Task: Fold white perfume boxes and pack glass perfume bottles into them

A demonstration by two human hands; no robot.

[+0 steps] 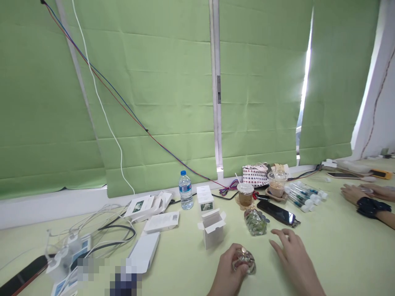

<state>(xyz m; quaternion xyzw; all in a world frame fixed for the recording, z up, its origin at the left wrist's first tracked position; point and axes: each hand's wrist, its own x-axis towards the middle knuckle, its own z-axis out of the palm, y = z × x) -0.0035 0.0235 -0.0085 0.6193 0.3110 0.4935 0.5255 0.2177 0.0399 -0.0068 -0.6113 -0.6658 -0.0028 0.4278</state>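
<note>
My left hand (231, 267) is closed around a small clear, shiny rounded object (248, 261), which looks like glass with a metallic-looking top; its exact kind is unclear. To the right, my right hand (293, 255) holds nothing, and its fingers are apart. Just beyond it lies a clear-wrapped packet (256, 222) with green contents. A small white box (213, 232) stands with its flaps up, beyond my left hand. Behind that is another white box (205, 196) with a green picture, and a black phone (277, 213) rests past my right hand.
A water bottle (185, 191), an iced drink cup (245, 195) and a second cup (277, 186) stand toward the back. Capped clear tubes (304, 195) lie at the right, near another person's hands (354, 192). White boxes (161, 222) and tangled cables (114, 228) occupy the left.
</note>
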